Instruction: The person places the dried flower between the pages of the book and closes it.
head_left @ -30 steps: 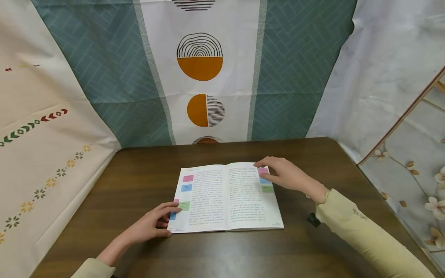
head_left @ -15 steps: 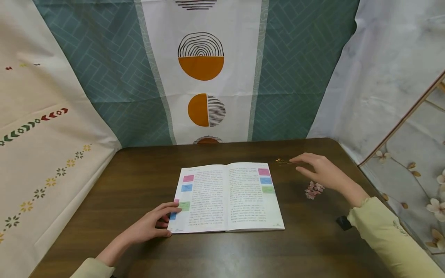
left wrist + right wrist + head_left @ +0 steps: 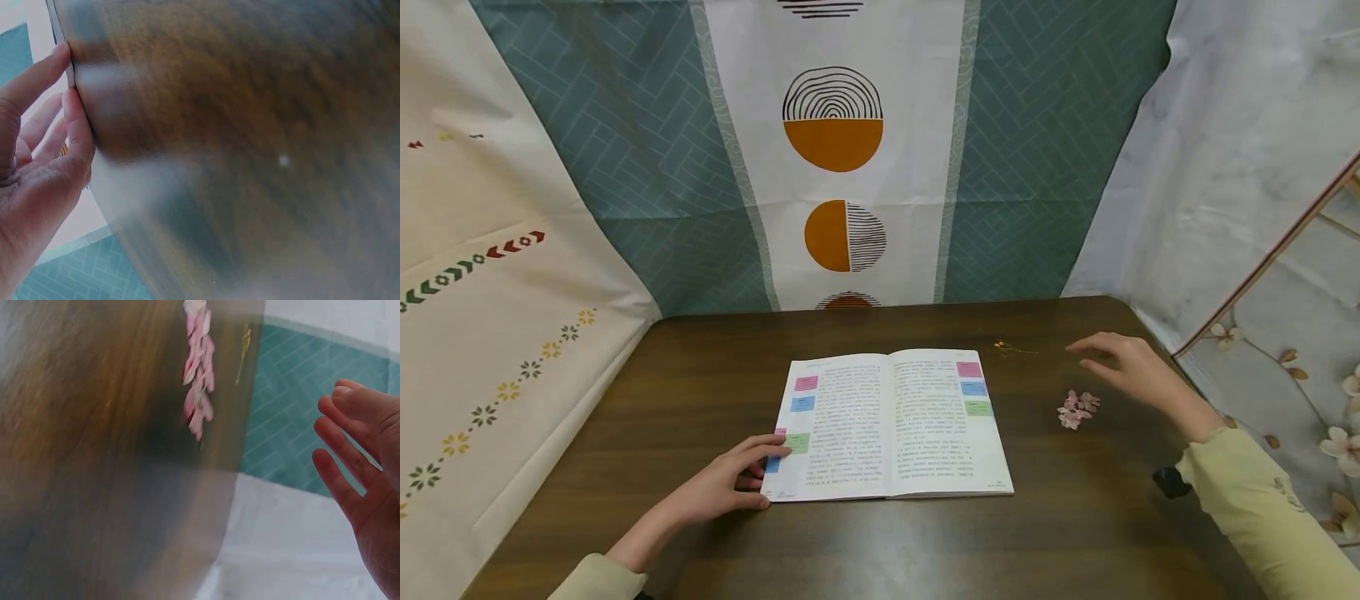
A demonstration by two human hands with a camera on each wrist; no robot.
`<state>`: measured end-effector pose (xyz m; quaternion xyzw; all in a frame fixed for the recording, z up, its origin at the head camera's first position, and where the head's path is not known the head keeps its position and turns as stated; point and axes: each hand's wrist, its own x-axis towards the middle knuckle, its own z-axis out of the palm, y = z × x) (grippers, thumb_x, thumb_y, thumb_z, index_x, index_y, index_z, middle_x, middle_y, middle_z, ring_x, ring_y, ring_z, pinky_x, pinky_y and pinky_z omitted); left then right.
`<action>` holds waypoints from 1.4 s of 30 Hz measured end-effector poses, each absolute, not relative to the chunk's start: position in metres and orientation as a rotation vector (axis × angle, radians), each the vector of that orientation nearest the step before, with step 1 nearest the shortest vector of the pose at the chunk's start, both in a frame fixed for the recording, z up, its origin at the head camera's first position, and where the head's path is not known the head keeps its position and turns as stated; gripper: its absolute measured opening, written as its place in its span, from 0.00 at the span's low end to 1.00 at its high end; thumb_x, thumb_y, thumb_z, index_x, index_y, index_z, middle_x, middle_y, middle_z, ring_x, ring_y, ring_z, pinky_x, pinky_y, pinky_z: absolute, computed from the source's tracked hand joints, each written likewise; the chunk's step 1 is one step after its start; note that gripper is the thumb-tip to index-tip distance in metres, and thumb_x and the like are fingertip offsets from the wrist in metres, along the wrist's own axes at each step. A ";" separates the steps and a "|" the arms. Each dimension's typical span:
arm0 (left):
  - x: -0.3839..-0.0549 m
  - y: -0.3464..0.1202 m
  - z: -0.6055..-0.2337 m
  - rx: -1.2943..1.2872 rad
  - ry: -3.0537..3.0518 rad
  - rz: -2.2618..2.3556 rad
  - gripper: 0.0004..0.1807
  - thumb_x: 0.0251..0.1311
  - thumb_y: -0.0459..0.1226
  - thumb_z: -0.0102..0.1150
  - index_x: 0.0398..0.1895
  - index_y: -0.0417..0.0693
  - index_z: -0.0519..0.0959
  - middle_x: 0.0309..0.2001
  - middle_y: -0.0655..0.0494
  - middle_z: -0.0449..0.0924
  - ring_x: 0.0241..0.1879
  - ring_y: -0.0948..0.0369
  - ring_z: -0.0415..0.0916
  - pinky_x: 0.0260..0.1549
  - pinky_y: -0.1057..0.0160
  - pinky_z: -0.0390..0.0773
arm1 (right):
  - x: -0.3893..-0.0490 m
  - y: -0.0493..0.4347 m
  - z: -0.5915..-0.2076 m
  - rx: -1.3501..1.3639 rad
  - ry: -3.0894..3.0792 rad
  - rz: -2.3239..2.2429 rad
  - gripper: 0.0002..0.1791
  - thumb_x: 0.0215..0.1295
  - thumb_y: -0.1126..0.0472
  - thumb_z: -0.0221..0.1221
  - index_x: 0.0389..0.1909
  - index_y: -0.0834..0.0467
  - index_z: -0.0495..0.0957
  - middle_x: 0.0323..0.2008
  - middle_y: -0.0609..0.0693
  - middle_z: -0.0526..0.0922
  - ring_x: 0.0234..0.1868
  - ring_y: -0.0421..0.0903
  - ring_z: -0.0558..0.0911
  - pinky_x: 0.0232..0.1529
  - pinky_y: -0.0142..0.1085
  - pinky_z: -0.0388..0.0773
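An open book (image 3: 925, 429) with printed pages and coloured sticky notes lies on the brown table. My left hand (image 3: 730, 482) rests at its lower left edge, fingers on the page margin and thumb by the corner. In the left wrist view, the left hand (image 3: 47, 137) has its fingertips at the book's edge. My right hand (image 3: 1138, 375) hovers over the table right of the book, holding nothing, fingers loosely bent. Close to it lies a pink flower cluster (image 3: 1077, 409), also seen as pink petals (image 3: 199, 372) in the right wrist view. A thin yellow-flowered sprig (image 3: 1017, 347) lies behind.
The wooden table (image 3: 700, 375) runs back to a teal and white patterned curtain (image 3: 1030, 167). A cream embroidered cloth (image 3: 512, 333) hangs on the left, and a floral cloth (image 3: 1285, 333) on the right. A small black object (image 3: 1171, 482) sits at my right sleeve.
My right hand has moved right, away from the book's upper right corner, uncovering the sticky notes, the sprig and the pink flowers. The left hand and the book have stayed put.
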<state>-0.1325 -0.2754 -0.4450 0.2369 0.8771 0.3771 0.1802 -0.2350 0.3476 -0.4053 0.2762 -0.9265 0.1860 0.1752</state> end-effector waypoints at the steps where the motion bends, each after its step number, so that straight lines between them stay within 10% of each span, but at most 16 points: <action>1: -0.133 -0.275 -0.445 0.668 2.477 1.065 0.35 0.57 0.40 0.70 0.68 0.48 0.69 0.74 0.43 0.57 0.45 0.65 0.69 0.43 0.71 0.79 | -0.236 0.350 -0.406 0.785 -2.629 0.521 0.19 0.56 0.71 0.68 0.49 0.54 0.84 0.45 0.50 0.88 0.43 0.50 0.85 0.41 0.40 0.81; 42: -0.132 -0.276 -0.445 0.676 2.494 1.052 0.34 0.58 0.39 0.69 0.68 0.48 0.69 0.75 0.41 0.56 0.45 0.63 0.71 0.46 0.65 0.82 | -0.250 0.393 -0.445 0.770 -2.868 0.572 0.09 0.52 0.65 0.72 0.31 0.48 0.87 0.32 0.43 0.85 0.31 0.39 0.85 0.32 0.33 0.80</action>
